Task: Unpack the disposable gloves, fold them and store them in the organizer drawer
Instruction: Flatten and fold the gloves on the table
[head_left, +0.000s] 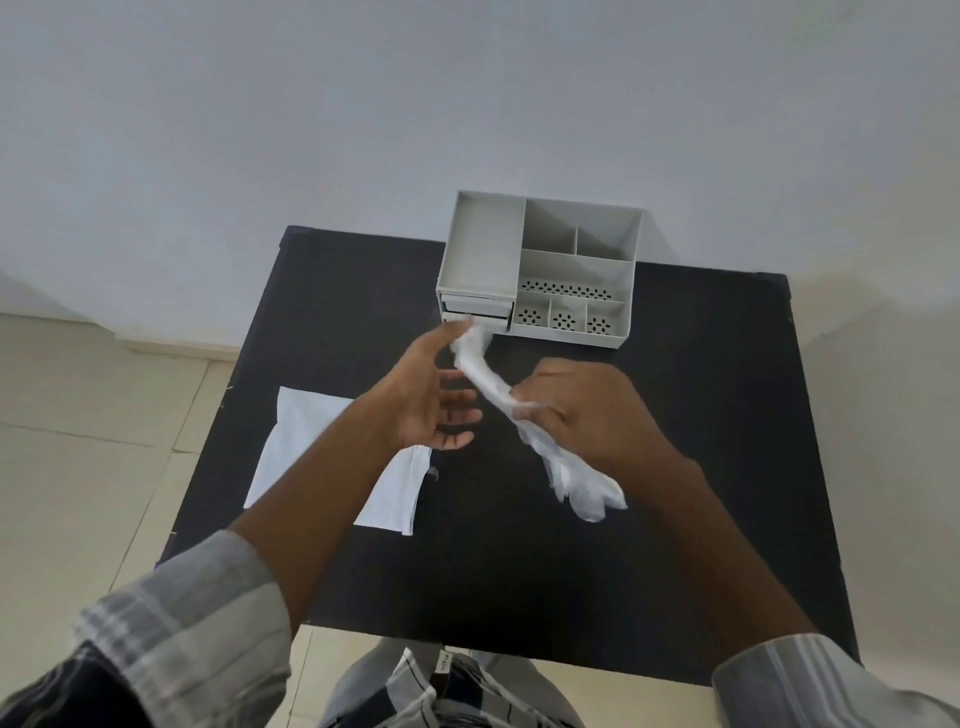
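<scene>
Right hand (587, 410) grip clenched around the middle of a bunched translucent glove (498, 395), held above the black desk (675, 467). Glove runs diagonally through the fist: upper end points toward the organizer (540, 270) at the desk's far edge, lower end flares out below the hand toward the near-right. Left hand (431, 400) grip released, fingers spread, fingertip touching the glove's upper end, just in front of the organizer's drawers (475, 312). Cannot tell if a drawer is pulled out. Flat white packet (306, 441) lies near the left edge, partly under the left forearm.
</scene>
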